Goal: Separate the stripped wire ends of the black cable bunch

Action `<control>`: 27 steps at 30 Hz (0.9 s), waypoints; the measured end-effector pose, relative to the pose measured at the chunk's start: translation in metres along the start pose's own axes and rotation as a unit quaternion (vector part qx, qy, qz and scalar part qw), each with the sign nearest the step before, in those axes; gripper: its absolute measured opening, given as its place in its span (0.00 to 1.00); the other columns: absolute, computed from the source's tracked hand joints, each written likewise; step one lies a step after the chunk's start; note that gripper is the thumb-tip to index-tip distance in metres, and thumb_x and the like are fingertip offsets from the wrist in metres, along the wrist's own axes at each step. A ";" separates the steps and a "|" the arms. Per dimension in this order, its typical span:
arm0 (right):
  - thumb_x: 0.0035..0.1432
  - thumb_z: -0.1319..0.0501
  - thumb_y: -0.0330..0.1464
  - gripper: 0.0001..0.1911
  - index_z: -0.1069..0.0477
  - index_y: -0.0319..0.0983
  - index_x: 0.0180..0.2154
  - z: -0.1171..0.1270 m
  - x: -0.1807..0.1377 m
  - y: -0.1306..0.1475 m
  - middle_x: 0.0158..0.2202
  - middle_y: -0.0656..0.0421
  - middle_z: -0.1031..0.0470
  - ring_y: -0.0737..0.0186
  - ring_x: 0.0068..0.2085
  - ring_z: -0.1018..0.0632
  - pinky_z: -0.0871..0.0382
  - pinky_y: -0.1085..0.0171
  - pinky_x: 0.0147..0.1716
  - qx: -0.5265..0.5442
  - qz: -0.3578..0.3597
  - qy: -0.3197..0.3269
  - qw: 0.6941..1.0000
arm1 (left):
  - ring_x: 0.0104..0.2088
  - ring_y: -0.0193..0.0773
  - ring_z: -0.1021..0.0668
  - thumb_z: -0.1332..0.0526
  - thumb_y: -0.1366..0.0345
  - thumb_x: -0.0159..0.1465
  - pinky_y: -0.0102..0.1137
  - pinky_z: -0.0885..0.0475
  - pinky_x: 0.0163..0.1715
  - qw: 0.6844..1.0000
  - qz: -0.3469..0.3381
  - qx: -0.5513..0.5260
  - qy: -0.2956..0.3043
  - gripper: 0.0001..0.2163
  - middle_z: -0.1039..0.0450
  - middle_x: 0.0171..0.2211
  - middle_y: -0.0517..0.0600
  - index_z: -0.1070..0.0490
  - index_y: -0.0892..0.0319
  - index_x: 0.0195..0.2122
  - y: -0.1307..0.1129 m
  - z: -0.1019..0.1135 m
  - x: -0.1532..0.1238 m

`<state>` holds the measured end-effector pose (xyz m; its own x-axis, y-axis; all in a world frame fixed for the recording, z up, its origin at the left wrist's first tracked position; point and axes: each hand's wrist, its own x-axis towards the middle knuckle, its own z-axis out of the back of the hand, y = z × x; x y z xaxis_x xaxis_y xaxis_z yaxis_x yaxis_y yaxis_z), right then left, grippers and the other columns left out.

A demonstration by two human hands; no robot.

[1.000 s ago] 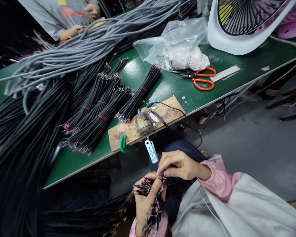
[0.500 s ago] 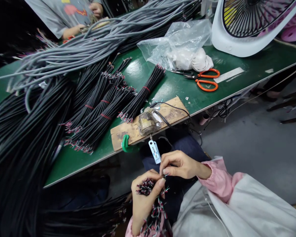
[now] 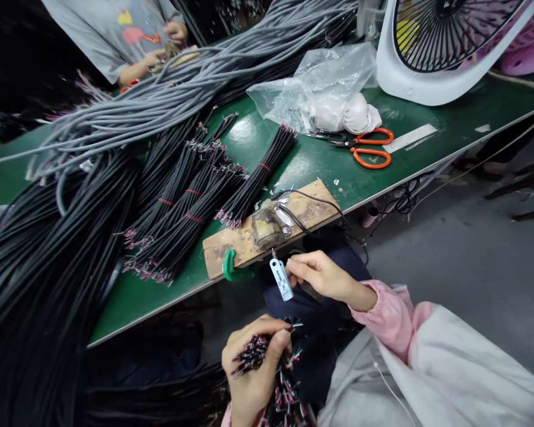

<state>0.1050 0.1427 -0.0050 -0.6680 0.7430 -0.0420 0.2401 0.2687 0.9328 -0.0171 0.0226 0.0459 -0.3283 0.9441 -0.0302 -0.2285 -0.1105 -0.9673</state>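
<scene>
My left hand (image 3: 249,385) is closed around a bunch of thin black cables (image 3: 251,354). Their cut ends show red, white and green wires. One cable end with splayed wires pokes out between thumb and forefinger. My right hand (image 3: 323,276) is up at the table's front edge, fingertips pinched together beside a light-blue plastic piece (image 3: 280,279). Whether they touch it or hold anything small is not clear. The blue piece hangs from a lump of wrapped tape (image 3: 267,230) on a wooden board (image 3: 222,252).
A green clamp (image 3: 231,267) grips the board at the green table's (image 3: 324,160) edge. Tied black cable bundles (image 3: 196,204) and grey cables (image 3: 151,118) cover the left side. Orange-handled scissors (image 3: 371,148), a plastic bag (image 3: 315,83) and a white fan (image 3: 427,83) lie beyond. Another person (image 3: 129,41) sits opposite.
My right hand has left the cable end at my left hand and moved up to the light-blue piece. My left hand, still holding the cables, has shifted slightly down and left.
</scene>
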 end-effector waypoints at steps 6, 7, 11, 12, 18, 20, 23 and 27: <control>0.48 0.40 0.58 0.32 0.30 0.32 0.26 -0.010 0.015 0.003 0.22 0.62 0.33 0.72 0.25 0.36 0.43 0.69 0.25 0.035 -0.002 0.001 0.999 | 0.14 0.33 0.29 0.35 0.67 0.57 0.27 0.34 0.18 1.000 -0.009 -0.012 -0.021 0.04 0.30 0.14 0.44 0.24 0.58 0.25 0.008 -0.001 0.005; 0.49 0.41 0.58 0.32 0.29 0.32 0.26 -0.010 0.015 0.001 0.23 0.62 0.33 0.72 0.25 0.35 0.43 0.69 0.25 0.046 0.003 0.005 0.999 | 0.14 0.33 0.29 0.35 0.67 0.57 0.27 0.34 0.17 1.000 0.003 -0.019 -0.017 0.05 0.30 0.14 0.43 0.24 0.58 0.25 0.011 0.000 0.006; 0.55 0.46 0.57 0.34 0.28 0.30 0.24 -0.003 0.006 -0.015 0.22 0.59 0.30 0.71 0.24 0.34 0.40 0.69 0.25 0.079 0.026 0.076 0.994 | 0.11 0.32 0.31 0.33 0.62 0.56 0.26 0.37 0.13 0.993 0.091 -0.080 -0.014 0.07 0.30 0.14 0.44 0.25 0.59 0.25 0.018 0.000 0.004; 0.56 0.45 0.56 0.33 0.27 0.30 0.26 -0.001 0.002 -0.019 0.24 0.58 0.29 0.71 0.24 0.32 0.39 0.69 0.26 0.080 0.023 0.106 0.991 | 0.11 0.32 0.31 0.33 0.60 0.56 0.26 0.37 0.12 0.988 0.116 -0.101 -0.008 0.08 0.30 0.14 0.44 0.25 0.60 0.25 0.019 0.000 0.003; 0.54 0.39 0.51 0.28 0.25 0.29 0.36 0.005 -0.015 -0.031 0.30 0.54 0.27 0.68 0.30 0.28 0.32 0.67 0.32 0.111 0.023 0.183 0.976 | 0.09 0.28 0.35 0.33 0.58 0.56 0.24 0.40 0.11 0.960 0.186 -0.200 0.064 0.14 0.34 0.10 0.43 0.31 0.61 0.21 0.031 -0.004 0.002; 0.55 0.38 0.49 0.26 0.24 0.29 0.35 0.005 -0.015 -0.033 0.31 0.53 0.27 0.67 0.31 0.27 0.32 0.67 0.33 0.117 0.037 0.201 0.972 | 0.09 0.29 0.35 0.33 0.57 0.56 0.24 0.38 0.11 0.948 0.188 -0.233 0.108 0.14 0.35 0.09 0.43 0.31 0.61 0.21 0.038 -0.004 0.002; 0.54 0.36 0.47 0.23 0.24 0.30 0.31 0.004 -0.013 -0.038 0.30 0.54 0.28 0.66 0.32 0.27 0.31 0.66 0.35 0.131 0.050 0.211 0.967 | 0.08 0.28 0.35 0.32 0.58 0.56 0.24 0.38 0.09 0.929 0.206 -0.276 0.139 0.13 0.34 0.10 0.44 0.30 0.61 0.22 0.042 -0.004 0.002; 0.49 0.32 0.46 0.22 0.28 0.31 0.29 0.002 -0.014 -0.043 0.28 0.57 0.30 0.68 0.29 0.28 0.32 0.67 0.32 0.173 0.020 0.177 0.969 | 0.08 0.25 0.36 0.32 0.59 0.55 0.21 0.39 0.10 0.925 0.232 -0.287 0.092 0.13 0.35 0.10 0.43 0.30 0.61 0.22 0.036 -0.009 0.001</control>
<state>0.1054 0.1217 -0.0450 -0.8380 0.5171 0.1741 0.4517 0.4785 0.7530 -0.0175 0.0220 0.0090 -0.0948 0.8796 -0.4662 0.4385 -0.3835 -0.8128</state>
